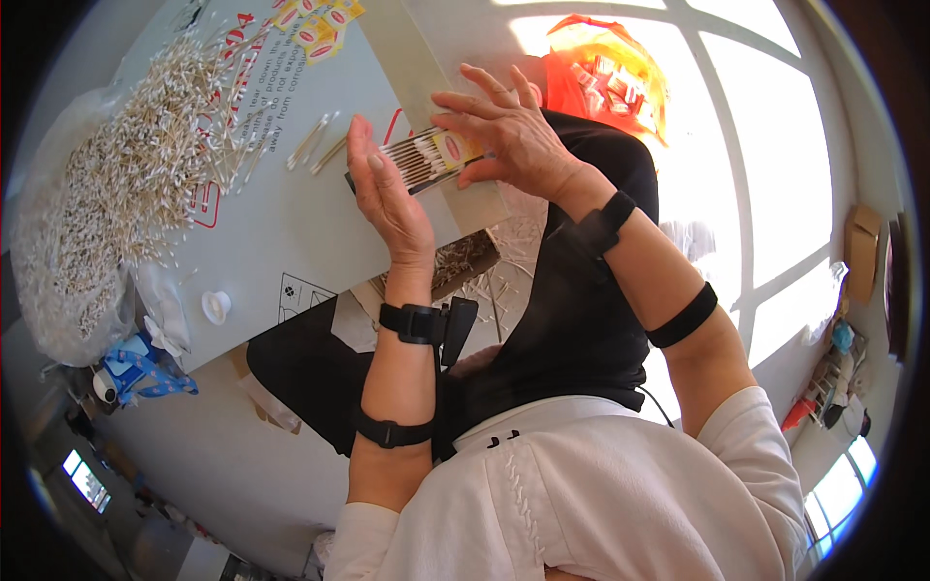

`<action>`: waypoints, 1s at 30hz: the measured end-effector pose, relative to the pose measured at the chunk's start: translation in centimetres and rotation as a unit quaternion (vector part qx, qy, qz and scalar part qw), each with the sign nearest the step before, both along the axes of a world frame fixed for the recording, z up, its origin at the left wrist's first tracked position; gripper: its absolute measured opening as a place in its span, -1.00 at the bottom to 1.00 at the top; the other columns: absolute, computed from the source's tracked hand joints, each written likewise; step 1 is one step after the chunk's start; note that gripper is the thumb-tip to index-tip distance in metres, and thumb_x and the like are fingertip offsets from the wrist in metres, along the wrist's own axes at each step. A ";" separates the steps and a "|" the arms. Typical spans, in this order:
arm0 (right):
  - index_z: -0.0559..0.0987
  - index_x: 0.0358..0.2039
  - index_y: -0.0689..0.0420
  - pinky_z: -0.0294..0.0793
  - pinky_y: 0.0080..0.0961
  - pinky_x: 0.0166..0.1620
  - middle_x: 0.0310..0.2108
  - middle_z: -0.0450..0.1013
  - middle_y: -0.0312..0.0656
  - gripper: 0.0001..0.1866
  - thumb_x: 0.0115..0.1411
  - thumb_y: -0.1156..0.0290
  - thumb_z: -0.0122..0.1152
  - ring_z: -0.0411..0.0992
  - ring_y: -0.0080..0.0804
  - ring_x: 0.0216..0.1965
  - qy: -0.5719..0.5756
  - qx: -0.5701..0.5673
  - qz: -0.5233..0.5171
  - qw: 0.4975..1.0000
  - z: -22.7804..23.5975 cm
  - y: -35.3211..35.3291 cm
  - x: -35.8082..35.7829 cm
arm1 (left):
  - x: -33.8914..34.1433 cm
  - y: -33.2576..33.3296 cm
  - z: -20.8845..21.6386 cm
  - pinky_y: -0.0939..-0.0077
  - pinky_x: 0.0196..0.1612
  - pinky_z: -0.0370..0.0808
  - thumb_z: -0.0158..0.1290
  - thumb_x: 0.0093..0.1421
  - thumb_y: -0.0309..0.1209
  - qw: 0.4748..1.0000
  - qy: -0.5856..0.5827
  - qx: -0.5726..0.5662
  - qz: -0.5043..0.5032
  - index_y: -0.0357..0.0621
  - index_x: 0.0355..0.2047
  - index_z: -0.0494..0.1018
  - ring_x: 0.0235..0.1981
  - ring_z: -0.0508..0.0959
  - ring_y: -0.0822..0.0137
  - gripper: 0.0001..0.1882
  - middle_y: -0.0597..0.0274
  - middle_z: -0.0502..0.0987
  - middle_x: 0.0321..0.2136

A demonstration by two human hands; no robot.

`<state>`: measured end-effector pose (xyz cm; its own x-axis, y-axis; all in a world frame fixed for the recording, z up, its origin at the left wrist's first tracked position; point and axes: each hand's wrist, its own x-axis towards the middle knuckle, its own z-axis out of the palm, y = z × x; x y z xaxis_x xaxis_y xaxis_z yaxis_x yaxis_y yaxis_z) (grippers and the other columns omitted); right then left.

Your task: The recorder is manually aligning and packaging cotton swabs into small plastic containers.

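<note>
Between the person's two hands, near the right edge of the table point(262, 242), is a small dark tray point(433, 181) with a row of swabs point(415, 161) lying side by side. A yellow label point(452, 148) sits over the swabs at the tray's right end.

The left hand point(389, 198) is held open, fingers straight and close together, its palm turned toward the tray's left end; it has hold of nothing that shows, and whether it touches the tray cannot be told. The right hand point(513, 136) is spread over the labelled end, thumb on the near side and fingers on the far side; whether it grips the tray cannot be told either.

Just left of the tray, a few loose sticks point(312, 142) lie on the table. Farther left, a large heap point(145, 145) of swabs spreads beside and over a clear plastic bag point(53, 315). More yellow labels point(318, 29) lie at the far edge, and a small white cup point(216, 307) stands near the heap's near end. Below the table's edge, a box point(477, 254) holds more swabs. To the right, an orange bag point(573, 48) holds red-and-white packs point(610, 89).
</note>
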<state>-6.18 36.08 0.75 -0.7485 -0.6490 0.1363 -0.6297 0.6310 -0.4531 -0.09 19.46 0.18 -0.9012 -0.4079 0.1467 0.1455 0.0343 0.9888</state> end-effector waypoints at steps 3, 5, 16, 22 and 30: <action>0.45 0.21 -0.18 -0.34 0.25 0.39 0.33 0.23 -0.43 -0.12 -0.21 -0.08 0.41 -0.16 -0.19 0.47 -0.005 -0.002 -0.004 1.000 0.0 -0.1 0.1 | 0.0 0.8 0.3 0.17 0.42 -0.03 -0.29 0.44 0.03 1.000 -0.004 0.001 0.005 -0.43 0.32 0.04 0.37 0.11 0.05 -0.26 -0.17 0.12 0.32; 0.45 0.21 -0.17 -0.35 0.25 0.39 0.33 0.23 -0.44 -0.12 -0.21 -0.06 0.42 -0.16 -0.19 0.47 -0.003 -0.005 -0.004 1.000 0.0 -0.1 0.1 | -0.2 0.9 0.3 0.17 0.42 -0.04 -0.29 0.44 0.03 1.000 -0.002 -0.001 0.003 -0.43 0.32 0.04 0.38 0.10 0.05 -0.26 -0.18 0.11 0.32; 0.49 0.17 -0.20 -0.39 0.29 0.38 0.30 0.25 -0.50 -0.18 -0.20 -0.05 0.42 -0.14 -0.27 0.46 0.010 -0.001 -0.018 1.000 0.0 -0.4 0.3 | -0.8 3.3 0.3 0.16 0.43 -0.10 -0.26 0.42 0.06 0.995 0.010 0.095 -0.035 -0.40 0.33 0.01 0.40 0.03 0.05 -0.23 -0.15 0.05 0.35; 0.52 0.14 -0.26 -0.41 0.31 0.37 0.28 0.28 -0.55 -0.22 -0.20 -0.08 0.41 -0.15 -0.31 0.46 0.022 0.000 -0.026 0.999 -0.3 -0.5 0.3 | -1.3 3.6 0.2 0.15 0.43 -0.10 -0.25 0.42 0.06 0.985 0.023 0.161 -0.057 -0.37 0.34 0.00 0.41 0.00 0.05 -0.24 -0.08 0.05 0.36; 0.54 0.10 -0.01 0.32 -0.24 0.16 0.04 0.46 -0.19 -0.46 0.20 -0.03 0.26 0.37 -0.40 0.11 -0.199 -0.450 -0.377 0.785 -3.5 1.7 0.4 | -1.2 2.9 -0.3 0.13 0.42 -0.11 -0.20 0.40 0.08 0.980 0.029 0.189 -0.060 -0.33 0.35 0.00 0.41 -0.02 0.03 -0.21 -0.10 0.00 0.38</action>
